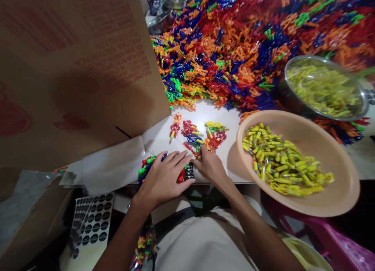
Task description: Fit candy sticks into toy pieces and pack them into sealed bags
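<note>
Left hand [165, 178] is lying palm down, fingers extended and slightly apart, covering a bundle of colored plastic pieces [144, 166] right by the table's front edge. Right hand [210, 164] is working just beside it, fingers drawn together and reaching down; a red piece [190, 148] is poking out by the fingertips, but whether they're clamped on it I can't tell. Between the hands, a black lattice piece [190, 170] is showing.

Just beyond, three small clusters [191, 130] are sitting on the white table [234, 163], with narrow bare gaps running between them. A clear strip is opening to the right of the right hand, and another bare patch is stretching behind the clusters.

Now the borders! A cardboard box [96, 68] is walling off the left, while a peach basin [347, 181] is closing the right, jutting over the front edge and holding yellow pieces [278, 161]. A metal bowl [364, 103] is standing behind the basin, and a huge multicolored heap [234, 48] is filling the back. Below the table, at left, a label sheet [95, 224] is hanging.
</note>
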